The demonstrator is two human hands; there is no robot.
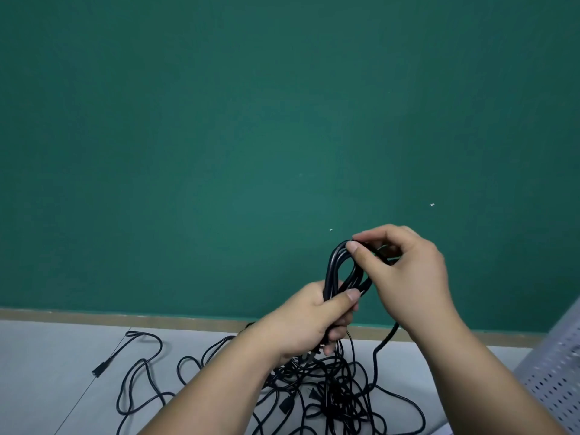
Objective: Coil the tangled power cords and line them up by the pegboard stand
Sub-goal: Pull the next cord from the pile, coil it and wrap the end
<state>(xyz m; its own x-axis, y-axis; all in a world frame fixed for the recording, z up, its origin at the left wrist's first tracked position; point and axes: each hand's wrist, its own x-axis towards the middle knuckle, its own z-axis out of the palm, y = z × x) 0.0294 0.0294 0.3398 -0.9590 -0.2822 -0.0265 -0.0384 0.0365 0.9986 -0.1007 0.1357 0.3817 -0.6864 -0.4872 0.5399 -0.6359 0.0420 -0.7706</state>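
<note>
- My left hand (309, 321) is wrapped around the lower part of a black cord coil (342, 271), fingers pressed together on the bundled strands, thumb laid across the front.
- My right hand (405, 274) is at the top of the coil, fingers (356, 246) pinching the upper loop.
- Coil is held upright in the air in front of the green wall (251, 120), above the pile.
- One strand runs from under my right hand down to the tangled cords (329, 394).
- Tangle lies on the grey surface (47, 356), directly below my forearms.
- A loose cord trails left from the pile and ends in a plug (99, 369).
- Perforated grey pegboard stand (555, 372) is at the right edge, near the tangle but apart from it.
</note>
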